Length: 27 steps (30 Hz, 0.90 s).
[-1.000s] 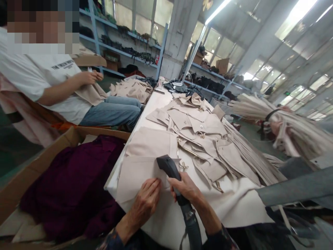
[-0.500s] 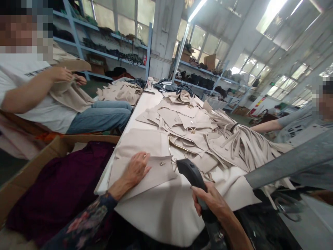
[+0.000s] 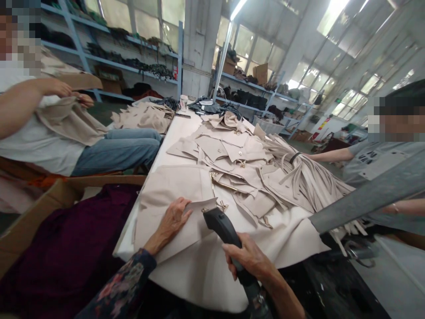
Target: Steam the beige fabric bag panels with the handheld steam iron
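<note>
From my end, the white table (image 3: 175, 133) filled the middle of the head view, with a cardboard box (image 3: 43, 204) of purple cloth (image 3: 66, 241) beside its left edge. Beige pieces (image 3: 229, 150) were heaped along it and a strap bundle (image 3: 305, 173) lay at its right, presumably kept clear of the near left corner, where the beige panel (image 3: 197, 225) lay. My right hand (image 3: 247, 257) was wrapped round a dark tool (image 3: 219, 221), likely for aiming its head, which was over the panel near a small metal fitting (image 3: 206, 209); contact I couldn't judge. My left hand (image 3: 171, 223) rested palm down, probably steadying the panel; whether it pinched any, I couldn't tell. The table's left edge ran close by the panel; the roomiest bare surface was just right of the tool, below the heap.
</note>
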Motion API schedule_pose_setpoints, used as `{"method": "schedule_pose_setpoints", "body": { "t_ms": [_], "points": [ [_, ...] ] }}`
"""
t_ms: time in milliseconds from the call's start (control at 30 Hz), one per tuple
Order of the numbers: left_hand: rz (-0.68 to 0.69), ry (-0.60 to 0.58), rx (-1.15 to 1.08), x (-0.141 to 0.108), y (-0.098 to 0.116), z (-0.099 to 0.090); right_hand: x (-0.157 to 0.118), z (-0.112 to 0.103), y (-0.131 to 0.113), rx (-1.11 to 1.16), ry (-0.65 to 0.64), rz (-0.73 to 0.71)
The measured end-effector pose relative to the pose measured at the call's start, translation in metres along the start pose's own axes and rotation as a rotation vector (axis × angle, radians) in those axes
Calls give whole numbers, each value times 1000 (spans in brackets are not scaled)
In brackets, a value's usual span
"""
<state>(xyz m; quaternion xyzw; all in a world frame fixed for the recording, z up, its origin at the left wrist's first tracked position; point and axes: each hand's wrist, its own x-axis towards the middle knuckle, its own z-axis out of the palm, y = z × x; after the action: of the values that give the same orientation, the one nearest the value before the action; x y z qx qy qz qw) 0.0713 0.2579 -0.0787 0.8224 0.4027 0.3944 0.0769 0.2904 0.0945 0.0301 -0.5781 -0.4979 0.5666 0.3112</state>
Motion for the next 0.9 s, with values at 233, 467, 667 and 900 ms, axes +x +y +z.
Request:
{"method": "schedule_pose_setpoints", "body": {
  "t_ms": [233, 467, 667, 900],
  "points": [
    [11, 6, 65, -1, 1, 3, 27, 14, -19, -51, -13, 32],
    [-2, -28, 55, 1, 9, -2, 16, -9, -21, -52, 127, -10],
    [0, -22, 68, 1, 8, -1, -4, -24, -13, -34, 133, 4],
    [34, -92, 72, 4, 19, -12, -18, -10, -10, -22, 115, 17]
  ]
}}
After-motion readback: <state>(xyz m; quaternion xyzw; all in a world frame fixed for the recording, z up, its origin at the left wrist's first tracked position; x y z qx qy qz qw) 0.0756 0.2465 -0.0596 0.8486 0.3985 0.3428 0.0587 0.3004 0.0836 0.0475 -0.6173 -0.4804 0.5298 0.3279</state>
